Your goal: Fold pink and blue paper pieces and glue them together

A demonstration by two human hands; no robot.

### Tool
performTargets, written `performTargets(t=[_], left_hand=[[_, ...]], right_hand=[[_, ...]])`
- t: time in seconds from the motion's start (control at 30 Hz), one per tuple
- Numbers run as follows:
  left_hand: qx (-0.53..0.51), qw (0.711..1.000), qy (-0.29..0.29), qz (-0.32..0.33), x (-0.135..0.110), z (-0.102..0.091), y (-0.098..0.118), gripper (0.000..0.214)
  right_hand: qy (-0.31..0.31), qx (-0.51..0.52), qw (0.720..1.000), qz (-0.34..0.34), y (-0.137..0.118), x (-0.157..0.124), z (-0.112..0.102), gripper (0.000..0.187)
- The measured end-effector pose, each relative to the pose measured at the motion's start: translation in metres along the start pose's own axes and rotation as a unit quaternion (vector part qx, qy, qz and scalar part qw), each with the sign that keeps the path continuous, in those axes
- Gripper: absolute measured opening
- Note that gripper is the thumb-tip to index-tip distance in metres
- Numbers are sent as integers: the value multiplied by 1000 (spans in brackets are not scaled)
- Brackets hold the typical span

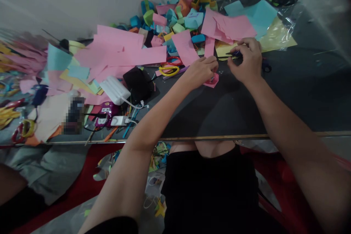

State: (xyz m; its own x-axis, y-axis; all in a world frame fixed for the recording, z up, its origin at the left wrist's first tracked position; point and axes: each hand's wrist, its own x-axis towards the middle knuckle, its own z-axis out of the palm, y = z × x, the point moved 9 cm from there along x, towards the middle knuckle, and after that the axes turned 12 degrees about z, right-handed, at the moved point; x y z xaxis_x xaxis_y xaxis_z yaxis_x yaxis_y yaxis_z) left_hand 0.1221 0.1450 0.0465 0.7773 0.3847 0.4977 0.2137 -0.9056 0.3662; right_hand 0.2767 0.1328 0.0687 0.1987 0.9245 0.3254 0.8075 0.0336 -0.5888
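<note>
My left hand point(201, 71) is closed, its fingertips on a small folded pink paper piece point(212, 80) resting on the dark tabletop. Curved above the table to the right, my right hand point(248, 60) has its thumb and forefinger apart. A dark pointed tool point(236, 54) shows in the gap between them, and a dark blue ring-shaped handle point(266, 66) emerges behind the wrist side; the hand covers whatever joins them. Red-handled scissors point(174, 60) and yellow-handled scissors point(169, 70) lie left of my left hand.
Folded coloured paper pieces point(164, 18) are heaped against the wall, beside pink sheets point(120, 49). A white power bank point(115, 89), black pouch point(138, 85) and purple device point(106, 113) sit at left. Yellow paper point(278, 36) in clear plastic lies at far right. Another person's leg point(11, 182) shows lower left.
</note>
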Motion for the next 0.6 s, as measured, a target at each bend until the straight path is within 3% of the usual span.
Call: performTargets(t=[0.27,0.5,0.6], left_hand=[[7,1000,-9,-1,2,3,3,17],[122,984,-127,14,2,1,21,23],[149,975,-165,26,0,2,25,24]], right_hand=[[11,-3,1000,-16,0,1,-2,32],[19,10,997,-68,5,3,6,18],[3,8,996,-85,7,3,12,23]])
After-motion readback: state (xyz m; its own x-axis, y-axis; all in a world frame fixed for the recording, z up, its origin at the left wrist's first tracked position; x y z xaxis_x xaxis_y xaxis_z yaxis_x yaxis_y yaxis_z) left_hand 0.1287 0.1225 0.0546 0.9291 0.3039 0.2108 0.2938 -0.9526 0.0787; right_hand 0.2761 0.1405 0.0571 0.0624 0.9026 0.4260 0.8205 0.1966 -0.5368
